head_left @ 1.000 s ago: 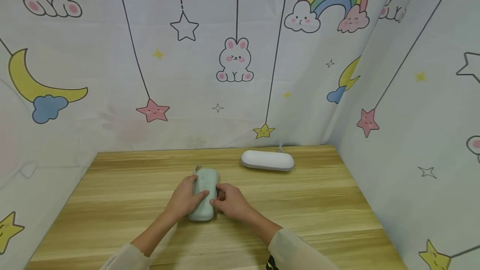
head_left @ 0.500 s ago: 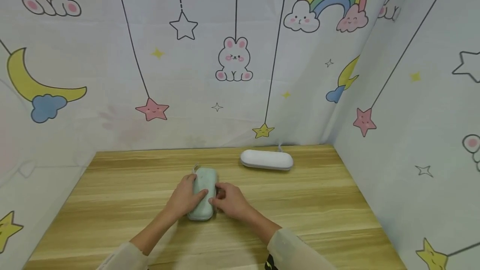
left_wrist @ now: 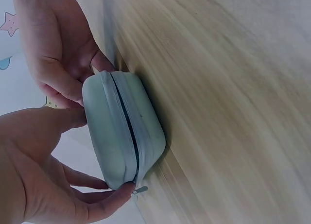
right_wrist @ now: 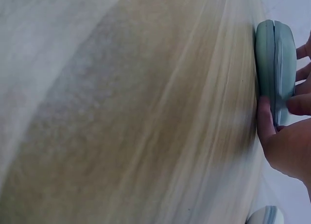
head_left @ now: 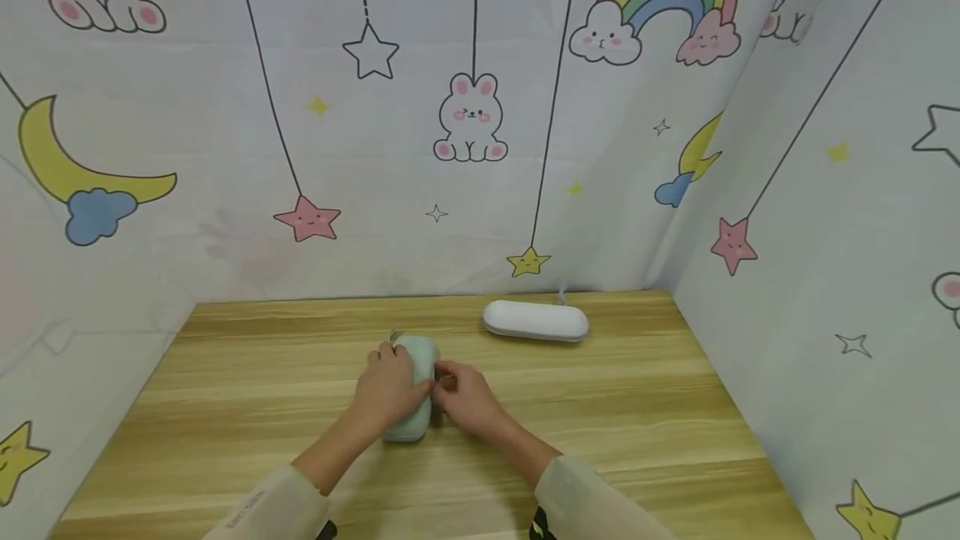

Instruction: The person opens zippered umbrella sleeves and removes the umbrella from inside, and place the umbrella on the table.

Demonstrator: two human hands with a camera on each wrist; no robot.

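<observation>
A pale green zip case (head_left: 420,347) lies lengthwise on the table. My left hand (head_left: 386,387) grips it across the top, fingers at the far left corner and thumb reaching over to the right edge. At that right edge my right hand (head_left: 468,400) holds the case's side with curled fingers and thumb. In the left wrist view the zip seam shows as a dark line along the near end and side of the case (left_wrist: 104,131), and a small zip pull (left_wrist: 141,190) sticks out by the left fingertips. In the right wrist view, right-hand fingers (right_wrist: 265,118) touch the seam side.
A white oblong case (head_left: 536,321) with a strap lies at the back of the wooden table (head_left: 637,407). Patterned cloth (head_left: 390,132) hangs behind the table and along its right side.
My left hand has shifted right over the case, its thumb moving from the lid to the right edge. My right hand has stayed at that edge, its thumb drawn slightly off the lid.
</observation>
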